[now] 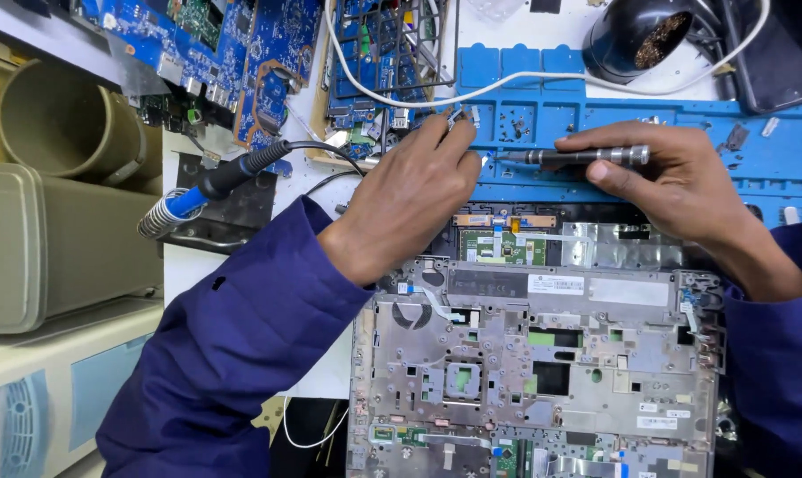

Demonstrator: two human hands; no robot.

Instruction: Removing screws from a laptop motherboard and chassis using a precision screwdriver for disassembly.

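Blue repair mat (pixel 684 133) at far right, where the left hand (pixel 410 190) pinches a small part (pixel 461 115) and the right hand (pixel 675 173) grips a metal screwdriver (pixel 587 157); nearer, the laptop chassis (pixel 542 372) lies opened, boards already removed.

Left hand (pixel 410 199) on blue mat (pixel 649 119), right hand (pixel 675 177) gripping screwdriver (pixel 578 157), opened laptop chassis (pixel 534 372) below

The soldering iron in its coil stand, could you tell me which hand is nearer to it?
Left. The left hand is just right of the soldering iron; the right hand, holding a metal screwdriver, is farther right over the blue mat.
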